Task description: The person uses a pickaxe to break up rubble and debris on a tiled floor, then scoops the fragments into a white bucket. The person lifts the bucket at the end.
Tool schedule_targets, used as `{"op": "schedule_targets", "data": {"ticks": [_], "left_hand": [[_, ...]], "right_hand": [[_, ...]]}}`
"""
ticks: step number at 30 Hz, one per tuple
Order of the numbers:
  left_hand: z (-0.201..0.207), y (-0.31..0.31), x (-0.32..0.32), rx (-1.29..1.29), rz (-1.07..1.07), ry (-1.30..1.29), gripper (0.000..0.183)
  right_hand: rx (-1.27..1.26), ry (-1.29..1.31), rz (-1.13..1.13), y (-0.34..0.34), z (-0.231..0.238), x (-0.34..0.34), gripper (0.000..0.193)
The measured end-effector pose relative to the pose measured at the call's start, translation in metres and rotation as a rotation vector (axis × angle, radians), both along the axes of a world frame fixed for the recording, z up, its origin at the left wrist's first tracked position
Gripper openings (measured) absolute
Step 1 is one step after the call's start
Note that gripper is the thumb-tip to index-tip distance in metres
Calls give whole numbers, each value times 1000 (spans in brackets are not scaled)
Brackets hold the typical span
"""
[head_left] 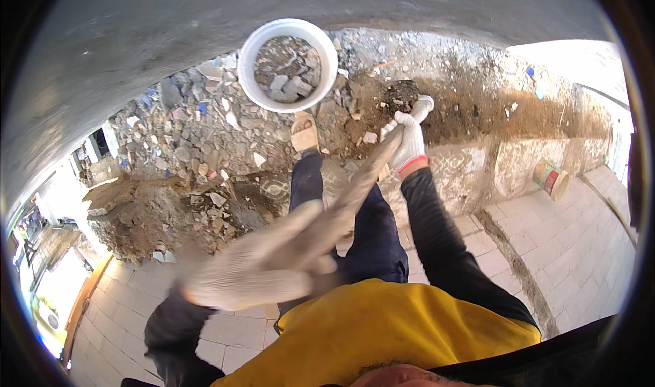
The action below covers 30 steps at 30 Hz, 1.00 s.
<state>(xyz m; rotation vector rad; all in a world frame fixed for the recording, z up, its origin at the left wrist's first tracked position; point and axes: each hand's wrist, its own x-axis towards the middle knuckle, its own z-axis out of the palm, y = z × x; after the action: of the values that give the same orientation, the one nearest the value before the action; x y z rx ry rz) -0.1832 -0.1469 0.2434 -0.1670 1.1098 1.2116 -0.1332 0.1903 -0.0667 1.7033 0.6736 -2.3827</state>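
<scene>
Both hands wear white knitted gloves and grip a long wooden-handled shovel point(341, 216) slanting from lower left to upper right. My left hand point(256, 264), smeared by motion, is closed round the handle's near end in front of my body. Farther along, my right hand point(409, 131) is closed round the handle close to the shovel's head. Just past that hand lies a heap of dark soil point(401, 95), which seems to sit on the blade; the blade itself is hardly visible. To its left stands a white bucket point(247, 80) holding grey rubble and soil.
Broken stones and rubble point(184, 131) fill the ground left of the bucket, along a grey wall point(170, 32). Brown soil point(471, 100) stretches to the right. A low ledge point(518, 165) borders the tiled floor point(539, 237), where a small tub point(551, 179) lies tipped over.
</scene>
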Motion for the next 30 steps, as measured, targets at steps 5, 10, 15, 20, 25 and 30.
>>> {"op": "schedule_targets", "data": {"ticks": [5,10,15,20,25,30], "left_hand": [[89,-159,-23,-637,-413,617,70],[0,-271,-16,-1287,-659,1110,34],[-118,-214,26,-948,-1011,1357,24],[-272,20,109,-412,-585,584,58],[-424,198,175,-287,-676,535,47],[-521,215,218,-439,-601,415,42]], "right_hand": [[-118,257,81,-138,91,-24,17],[-679,339,-32,-233,113,-55,20],[-153,265,-65,-172,60,-17,23],[131,-69,-210,10,-65,52,23],[445,-227,-196,178,-201,101,20],[485,-399,82,183,-341,139,22]]}}
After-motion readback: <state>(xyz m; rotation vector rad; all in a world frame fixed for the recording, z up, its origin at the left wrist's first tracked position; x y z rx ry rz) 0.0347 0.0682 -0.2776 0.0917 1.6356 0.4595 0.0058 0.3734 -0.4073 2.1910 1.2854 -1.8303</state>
